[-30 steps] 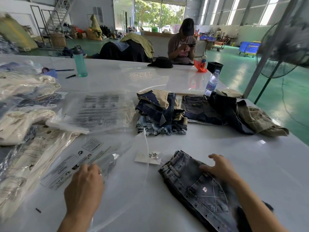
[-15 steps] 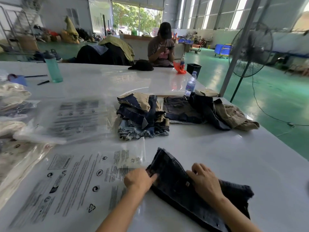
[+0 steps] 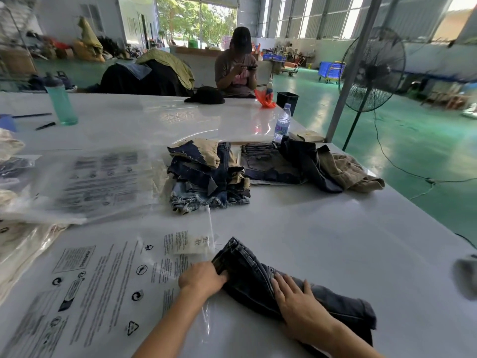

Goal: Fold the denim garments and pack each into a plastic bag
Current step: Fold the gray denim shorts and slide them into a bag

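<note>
**Folded denim at the bag's mouth**

Head view: your left hand (image 3: 201,279) grips the folded denim garment (image 3: 260,282) beside the plastic bag (image 3: 103,285) (printed side up) on the bench (image 3: 322,228); your right hand (image 3: 296,298) presses flat, fingers straight.

white glossy desk (image 3: 322,228) loaded with garments and bags

a folded denim garment (image 3: 258,275) lies under the hands, a printed plastic bag (image 3: 103,285) left of them; beyond them sit a stack of denim pieces (image 3: 206,174), loose garments (image 3: 309,164), a water bottle (image 3: 282,124) and a teal bottle (image 3: 60,100).
</note>
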Demonstrator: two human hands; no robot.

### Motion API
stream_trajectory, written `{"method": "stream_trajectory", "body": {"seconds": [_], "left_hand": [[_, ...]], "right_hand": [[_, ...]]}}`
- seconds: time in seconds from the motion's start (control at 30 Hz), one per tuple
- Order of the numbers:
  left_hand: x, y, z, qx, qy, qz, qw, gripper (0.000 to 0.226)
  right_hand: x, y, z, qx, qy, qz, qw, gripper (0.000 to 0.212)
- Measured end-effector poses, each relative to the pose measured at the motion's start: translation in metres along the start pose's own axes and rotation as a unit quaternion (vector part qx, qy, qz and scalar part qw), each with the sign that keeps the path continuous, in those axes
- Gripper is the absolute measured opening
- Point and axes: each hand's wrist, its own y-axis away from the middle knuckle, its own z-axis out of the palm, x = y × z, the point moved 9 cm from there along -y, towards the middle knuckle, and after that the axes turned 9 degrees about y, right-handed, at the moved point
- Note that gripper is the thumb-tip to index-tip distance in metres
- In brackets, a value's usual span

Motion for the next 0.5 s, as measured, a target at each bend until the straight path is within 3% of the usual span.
{"method": "stream_trajectory", "body": {"seconds": [0.03,0.13,0.23,0.27,0.37,0.5], "left_hand": [[0.0,0.003,-0.001,-0.009,0.01,0.01,1.0,0.046],[-0.006,0.014,-0.015,0.03,-0.041,0.025,0.998,0.028],[-0.019,0.028,-0.027,0.088,-0.095,0.018,0.991,0.023],[-0.022,0.032,-0.027,0.103,-0.084,0.024,0.991,0.02],[-0.03,0.046,-0.025,0.131,-0.024,0.05,0.99,0.025],[-0.031,0.059,-0.029,0.169,0.029,0.072,0.983,0.029]], "right_hand": [[0.0,-0.001,-0.009,0.065,0.026,0.019,0.997,0.061],[-0.006,0.002,-0.019,0.12,0.01,0.028,0.992,0.04],[0.016,-0.004,-0.023,0.15,-0.095,0.037,0.983,0.07],[0.031,-0.007,-0.022,0.151,-0.135,0.05,0.978,0.068],[0.075,-0.009,-0.021,0.165,-0.286,0.092,0.939,0.051],[0.101,0.003,-0.04,0.228,-0.442,0.098,0.862,0.052]]}}
